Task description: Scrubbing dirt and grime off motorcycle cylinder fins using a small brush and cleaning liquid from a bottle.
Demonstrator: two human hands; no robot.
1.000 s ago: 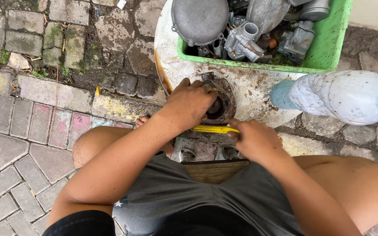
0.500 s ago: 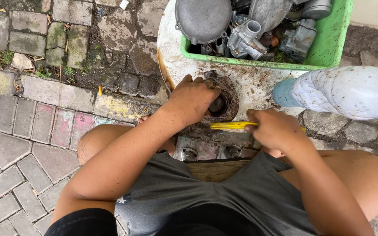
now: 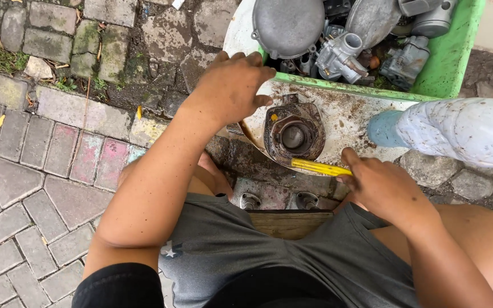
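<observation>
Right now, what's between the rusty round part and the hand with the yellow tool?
Only the yellow tool itself, reaching from the right hand to the rusty part, in the head view.

One pale, dirt-speckled plastic bottle (image 3: 463, 134) on its side at right, beside a green plastic bin (image 3: 446, 57).

Outdoor repair spot: paving stones (image 3: 41, 171), engine parts (image 3: 338, 54)

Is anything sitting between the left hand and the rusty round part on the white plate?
Nothing visible does. The left hand hovers at the white plate's upper-left edge, apart from the rusty round part, with only bare plate between them. The right hand holds a yellow tool at the part's lower edge.
</observation>
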